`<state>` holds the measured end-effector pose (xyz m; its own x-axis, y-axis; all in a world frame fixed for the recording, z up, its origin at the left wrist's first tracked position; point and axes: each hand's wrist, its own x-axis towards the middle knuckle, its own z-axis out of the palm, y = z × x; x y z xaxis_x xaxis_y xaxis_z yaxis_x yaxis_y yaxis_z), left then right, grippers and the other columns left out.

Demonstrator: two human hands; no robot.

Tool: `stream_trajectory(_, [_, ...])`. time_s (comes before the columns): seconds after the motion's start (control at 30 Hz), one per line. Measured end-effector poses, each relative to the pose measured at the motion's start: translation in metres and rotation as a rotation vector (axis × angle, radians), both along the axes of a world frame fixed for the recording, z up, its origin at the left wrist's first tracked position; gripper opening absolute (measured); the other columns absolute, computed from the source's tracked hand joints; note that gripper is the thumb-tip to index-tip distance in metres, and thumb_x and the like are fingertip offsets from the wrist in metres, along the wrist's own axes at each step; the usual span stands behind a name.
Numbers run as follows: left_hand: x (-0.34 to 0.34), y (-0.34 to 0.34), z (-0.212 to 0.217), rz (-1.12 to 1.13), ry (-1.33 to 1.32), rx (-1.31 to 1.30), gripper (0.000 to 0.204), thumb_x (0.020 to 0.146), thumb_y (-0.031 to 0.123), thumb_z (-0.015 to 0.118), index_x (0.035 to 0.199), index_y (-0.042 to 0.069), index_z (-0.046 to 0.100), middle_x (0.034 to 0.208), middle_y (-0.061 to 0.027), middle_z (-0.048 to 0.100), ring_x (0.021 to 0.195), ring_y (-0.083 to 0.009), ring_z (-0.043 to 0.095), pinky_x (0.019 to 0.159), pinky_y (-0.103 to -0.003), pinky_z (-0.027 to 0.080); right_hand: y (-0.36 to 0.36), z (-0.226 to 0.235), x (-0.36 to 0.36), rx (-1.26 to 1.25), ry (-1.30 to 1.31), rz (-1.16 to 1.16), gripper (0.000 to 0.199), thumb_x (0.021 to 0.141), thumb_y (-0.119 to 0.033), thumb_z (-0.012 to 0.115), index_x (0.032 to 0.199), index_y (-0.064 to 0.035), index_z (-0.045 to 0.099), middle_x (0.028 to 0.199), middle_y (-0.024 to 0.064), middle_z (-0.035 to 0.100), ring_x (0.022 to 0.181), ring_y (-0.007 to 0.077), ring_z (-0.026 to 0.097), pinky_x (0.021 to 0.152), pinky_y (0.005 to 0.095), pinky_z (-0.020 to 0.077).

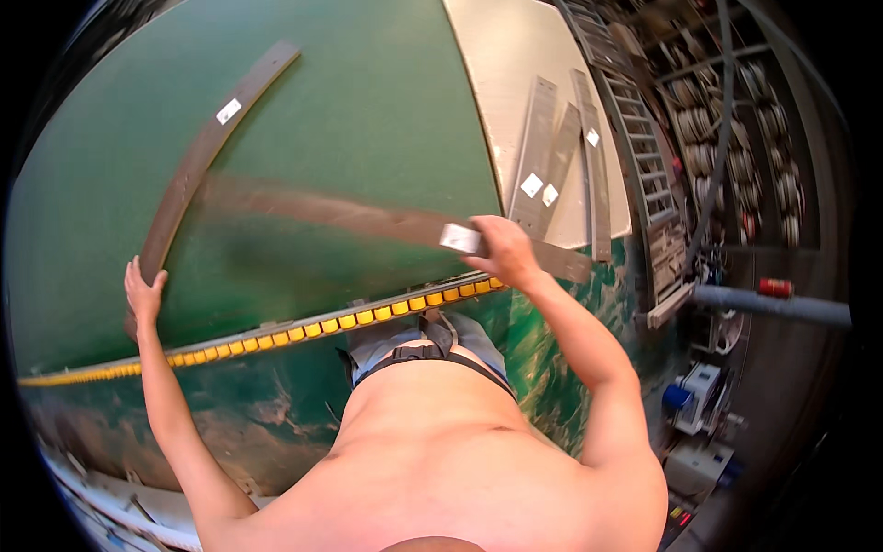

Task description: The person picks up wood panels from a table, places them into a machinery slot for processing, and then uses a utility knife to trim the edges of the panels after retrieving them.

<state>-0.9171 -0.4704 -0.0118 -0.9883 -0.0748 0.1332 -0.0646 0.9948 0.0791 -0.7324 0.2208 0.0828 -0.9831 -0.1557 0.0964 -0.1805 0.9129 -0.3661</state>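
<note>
My left hand [144, 293] grips the near end of a long, flat, grey-brown bar [189, 175], thumb on one side and fingers on the other. That bar lies on the green tabletop [359, 101] at the left and carries a small white label [228, 111]. A second flat bar [368, 213], smeared by motion, reaches from the middle of the table to the right. My right hand [504, 253] is closed on it near its right end, beside a white label [459, 238].
Several flat labelled bars [533, 152] lie on a beige board [487, 55] at the right. Yellow rollers [366, 317] line the table's near edge. Beyond stand a ladder-like metal frame [644, 138], racks of round rolls [699, 120] and a grey pipe [782, 305].
</note>
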Motion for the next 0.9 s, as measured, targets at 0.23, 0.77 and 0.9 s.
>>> stream_trajectory(0.23, [-0.049, 0.118, 0.001, -0.267, -0.162, 0.196, 0.079, 0.07, 0.03, 0.076, 0.137, 0.014, 0.038, 0.133, -0.0128, 0.044, 0.12, -0.0323, 0.041, 0.101, -0.041, 0.035, 0.072, -0.031, 0.044, -0.028, -0.046, -0.888, 0.07, 0.071, -0.044, 0.071, 0.12, 0.0004, 0.048, 0.106, 0.019, 0.059, 0.1, 0.0344, 0.057, 0.083, 0.0433, 0.046])
stream_trajectory(0.77, [-0.024, 0.406, 0.033, -0.255, -0.077, 0.168, 0.076, 0.063, 0.045, 0.076, 0.126, 0.01, 0.051, 0.11, -0.0148, 0.056, 0.106, -0.032, 0.051, 0.091, -0.042, 0.042, 0.098, -0.089, -0.08, -0.063, -0.376, -1.01, 0.11, 0.066, -0.047, 0.073, 0.147, -0.0158, 0.005, 0.147, 0.0224, 0.016, 0.136, 0.0442, 0.01, 0.106, 0.0609, 0.0144])
stream_trajectory(0.9, [-0.02, 0.493, 0.037, -0.19, -0.081, 0.169, 0.079, 0.064, 0.052, 0.074, 0.126, 0.009, 0.051, 0.109, -0.0162, 0.055, 0.105, -0.0332, 0.05, 0.09, -0.043, 0.042, 0.111, -0.093, -0.064, -0.162, -0.332, -0.993, 0.101, 0.068, -0.033, 0.071, 0.146, -0.0157, 0.01, 0.143, 0.0221, 0.024, 0.134, 0.0447, 0.016, 0.105, 0.0584, 0.0226])
